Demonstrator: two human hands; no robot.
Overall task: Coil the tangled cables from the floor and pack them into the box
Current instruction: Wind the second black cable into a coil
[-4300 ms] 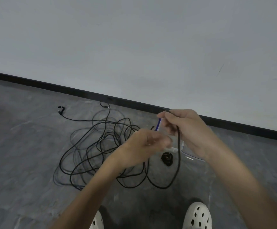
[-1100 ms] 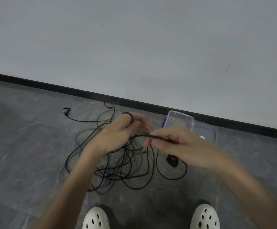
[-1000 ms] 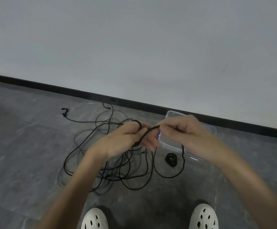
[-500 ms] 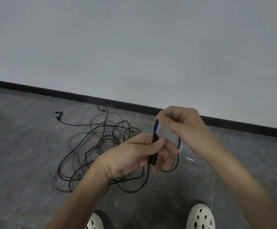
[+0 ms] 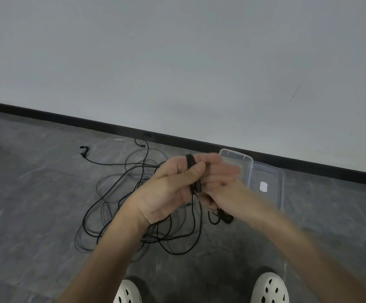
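A tangle of thin black cables (image 5: 121, 206) lies on the grey floor in front of me. My left hand (image 5: 169, 189) grips a small bundle of coiled black cable (image 5: 192, 165), thumb pressed over it; a strand hangs down from it to the pile. My right hand (image 5: 219, 180), blurred, is right behind the bundle with its fingers against the cable; its exact hold is unclear. A clear plastic box (image 5: 265, 184) sits open on the floor to the right, near the wall, partly hidden by my right hand. A black plug (image 5: 227, 217) lies below my right wrist.
A white wall with a black skirting board (image 5: 68, 118) runs behind the pile. A cable end with a connector (image 5: 83, 149) reaches out to the left. My two white perforated shoes (image 5: 269, 288) stand at the bottom edge.
My right hand came down from above and closed in on my left hand, wrapping the cable. The bundle in my left hand now stands higher, and the box is more exposed.
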